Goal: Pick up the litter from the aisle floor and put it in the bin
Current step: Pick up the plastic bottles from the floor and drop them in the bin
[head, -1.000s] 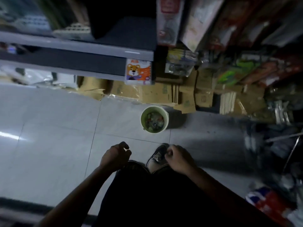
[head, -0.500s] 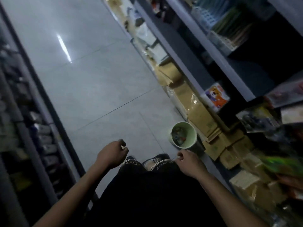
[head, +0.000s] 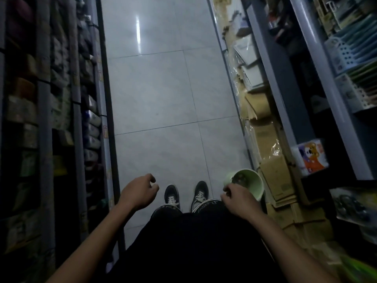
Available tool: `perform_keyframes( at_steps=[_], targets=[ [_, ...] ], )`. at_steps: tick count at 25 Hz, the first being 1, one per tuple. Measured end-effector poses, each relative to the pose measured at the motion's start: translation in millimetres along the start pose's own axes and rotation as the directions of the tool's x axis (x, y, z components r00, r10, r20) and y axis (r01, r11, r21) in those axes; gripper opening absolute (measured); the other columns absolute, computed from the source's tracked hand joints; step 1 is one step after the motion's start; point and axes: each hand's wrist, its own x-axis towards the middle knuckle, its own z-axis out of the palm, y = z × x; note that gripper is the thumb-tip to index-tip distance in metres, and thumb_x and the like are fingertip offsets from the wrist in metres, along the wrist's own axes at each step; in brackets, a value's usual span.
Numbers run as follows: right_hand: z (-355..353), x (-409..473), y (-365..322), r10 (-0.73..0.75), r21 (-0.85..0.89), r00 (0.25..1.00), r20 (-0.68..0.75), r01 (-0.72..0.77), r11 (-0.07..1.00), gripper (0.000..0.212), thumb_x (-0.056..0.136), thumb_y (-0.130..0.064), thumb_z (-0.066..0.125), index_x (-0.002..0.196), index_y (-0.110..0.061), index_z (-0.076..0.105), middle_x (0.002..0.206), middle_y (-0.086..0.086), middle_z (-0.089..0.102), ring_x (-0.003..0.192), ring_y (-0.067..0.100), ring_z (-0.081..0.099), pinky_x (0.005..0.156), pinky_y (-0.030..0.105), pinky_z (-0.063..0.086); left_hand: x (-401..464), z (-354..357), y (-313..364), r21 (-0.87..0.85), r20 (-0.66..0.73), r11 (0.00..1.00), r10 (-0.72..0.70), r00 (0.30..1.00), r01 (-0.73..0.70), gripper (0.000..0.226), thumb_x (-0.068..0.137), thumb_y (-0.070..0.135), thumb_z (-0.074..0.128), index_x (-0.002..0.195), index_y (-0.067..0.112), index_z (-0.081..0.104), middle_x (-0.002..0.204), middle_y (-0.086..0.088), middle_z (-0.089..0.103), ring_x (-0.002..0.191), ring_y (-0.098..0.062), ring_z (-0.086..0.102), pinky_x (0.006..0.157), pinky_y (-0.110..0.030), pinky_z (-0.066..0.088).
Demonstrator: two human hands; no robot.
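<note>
Both your hands hang low in the frame with fingers loosely curled, holding nothing: your left hand (head: 140, 190) at lower centre-left, your right hand (head: 237, 198) at lower centre-right, overlapping the near rim of the bin (head: 256, 181). That pale green bin stands on the floor (head: 159, 94) by the right-hand shelves (head: 285, 82), beside cardboard boxes (head: 273, 174), with scraps inside. Your shoes (head: 185, 194) sit between your hands.

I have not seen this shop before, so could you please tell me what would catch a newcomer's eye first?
The pale tiled aisle floor runs ahead between dark shelves, with a bright light streak far up it. At lower right a green bin with litter inside stands by cardboard boxes. Both hands, left hand and right hand, hang loosely curled above dark sneakers.
</note>
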Motion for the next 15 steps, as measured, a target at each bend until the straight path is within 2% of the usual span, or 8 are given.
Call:
perform_keyframes(
  at_steps=[8,15],
  targets=[
    [-59,71,-14,-0.196,-0.068,0.980,0.029,0.197,0.978,0.037,0.096,-0.041,0.056,0.124,-0.018,0.066,0.119,0.004,0.069,0.108,0.023,0.064,0.090,0.040,0.054,1,-4,34,-0.125,-0.045,0.981,-0.153,0.987,0.147,0.036,0.091,0.045,0.048,0.120,0.027,0.061,0.101,0.006,0.071,0.089,-0.017,0.066,0.078,-0.036,0.055],
    [-134,165,-96,-0.339,-0.171,0.939,0.053,0.343,0.924,0.039,0.098,-0.043,0.053,0.127,-0.020,0.064,0.117,-0.001,0.068,0.106,0.019,0.063,0.088,0.040,0.055,27,-28,19,-0.265,-0.038,0.915,-0.325,0.945,0.304,0.033,0.094,0.043,0.050,0.119,0.027,0.062,0.097,0.008,0.070,0.084,-0.013,0.065,0.077,-0.035,0.056]
  ],
)
